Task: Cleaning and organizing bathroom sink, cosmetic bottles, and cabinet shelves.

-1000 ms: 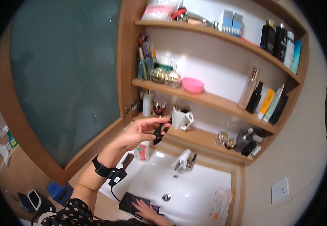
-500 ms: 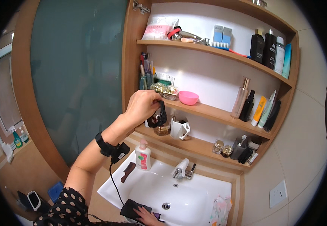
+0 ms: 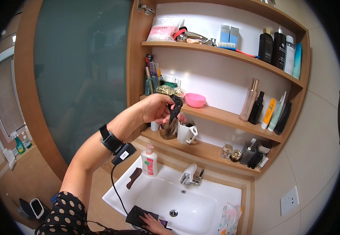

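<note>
wooden shelves [image 3: 221,115] rise beyond the sink [image 3: 217,186]; remotely, i see the left hand [image 3: 154,110] pinching a black looped band [image 3: 176,105] before them, apparently so it dangles, and the right hand [image 3: 152,225], fingers apart, atop a near dark pouch [image 3: 135,216], probably steadying it.

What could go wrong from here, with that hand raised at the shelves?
The left hand holds a black twisted item and looks close to the white cup and pink bowl, so might knock either. The cable hanging from the left wrist could snag on the comb or basin. The dark pouch under the right hand sits at the basin's front edge and may slip if that hand lifts.
</note>
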### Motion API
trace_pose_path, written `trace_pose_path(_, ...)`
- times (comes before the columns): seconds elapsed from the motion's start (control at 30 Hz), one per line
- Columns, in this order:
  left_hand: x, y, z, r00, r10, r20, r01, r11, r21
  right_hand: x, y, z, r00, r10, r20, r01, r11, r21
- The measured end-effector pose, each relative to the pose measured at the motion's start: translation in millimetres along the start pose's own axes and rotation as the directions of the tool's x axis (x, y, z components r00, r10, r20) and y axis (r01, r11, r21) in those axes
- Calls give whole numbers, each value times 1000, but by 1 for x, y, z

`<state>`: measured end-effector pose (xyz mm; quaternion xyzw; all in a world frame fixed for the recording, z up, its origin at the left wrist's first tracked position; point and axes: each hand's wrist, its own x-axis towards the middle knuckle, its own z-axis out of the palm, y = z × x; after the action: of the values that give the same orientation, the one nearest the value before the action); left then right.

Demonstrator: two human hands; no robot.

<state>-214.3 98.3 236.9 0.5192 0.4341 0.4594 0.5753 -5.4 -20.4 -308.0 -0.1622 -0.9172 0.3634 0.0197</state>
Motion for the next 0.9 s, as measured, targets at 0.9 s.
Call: trace_pose_path(0.9, 169, -212, 74, 899, -379, -219, 173, 767, -618, -9, -17, -11, 999, -15, -38, 5, 966, -259)
